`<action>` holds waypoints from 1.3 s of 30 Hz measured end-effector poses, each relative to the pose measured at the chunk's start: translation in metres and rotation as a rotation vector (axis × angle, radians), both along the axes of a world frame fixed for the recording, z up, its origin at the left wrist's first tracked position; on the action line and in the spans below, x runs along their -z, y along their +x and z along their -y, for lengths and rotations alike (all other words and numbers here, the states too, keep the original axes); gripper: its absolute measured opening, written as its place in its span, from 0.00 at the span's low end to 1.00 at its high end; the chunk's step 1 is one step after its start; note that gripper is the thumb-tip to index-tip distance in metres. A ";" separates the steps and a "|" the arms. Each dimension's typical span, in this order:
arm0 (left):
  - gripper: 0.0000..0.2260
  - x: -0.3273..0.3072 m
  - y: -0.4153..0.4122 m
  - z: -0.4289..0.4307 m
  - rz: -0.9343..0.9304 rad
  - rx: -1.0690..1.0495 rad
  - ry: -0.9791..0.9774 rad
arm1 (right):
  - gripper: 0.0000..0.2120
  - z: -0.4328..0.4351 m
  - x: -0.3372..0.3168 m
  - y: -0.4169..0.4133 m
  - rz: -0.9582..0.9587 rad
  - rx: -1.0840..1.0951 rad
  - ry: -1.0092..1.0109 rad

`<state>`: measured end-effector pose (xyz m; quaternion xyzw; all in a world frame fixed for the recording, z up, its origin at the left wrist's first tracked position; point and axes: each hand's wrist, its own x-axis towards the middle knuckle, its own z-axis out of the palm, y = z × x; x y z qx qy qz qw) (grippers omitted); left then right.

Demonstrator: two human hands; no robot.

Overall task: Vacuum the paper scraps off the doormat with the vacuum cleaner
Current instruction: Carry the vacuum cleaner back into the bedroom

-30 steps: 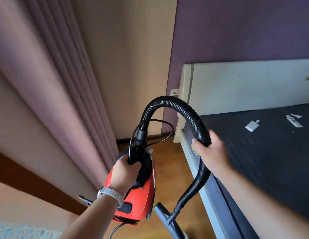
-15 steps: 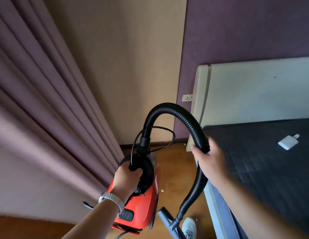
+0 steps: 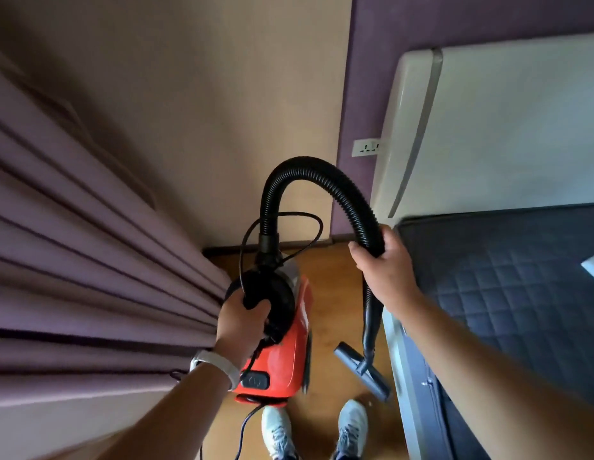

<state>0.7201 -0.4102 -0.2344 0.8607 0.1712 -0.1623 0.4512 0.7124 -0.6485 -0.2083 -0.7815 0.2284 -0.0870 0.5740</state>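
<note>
Left hand [image 3: 242,322] fingers wrapped round the black handle [image 3: 272,293] of the red vacuum cleaner [image 3: 282,360], right hand [image 3: 385,270] curled round its ribbed hose [image 3: 322,177] just past the arch, nozzle [image 3: 362,370] dangling close beside the bed [image 3: 504,277] edge, only a narrow floor [image 3: 332,293] strip between curtain [image 3: 89,260] and bed.

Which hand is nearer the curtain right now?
Left. The left hand, gripping the vacuum cleaner by its handle, is right beside the curtain folds; the right hand, gripping the hose, is farther off by the bed.
</note>
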 end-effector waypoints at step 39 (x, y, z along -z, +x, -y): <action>0.07 0.562 0.128 0.041 0.014 -0.067 -0.129 | 0.15 0.088 0.492 0.154 0.028 -0.038 -0.593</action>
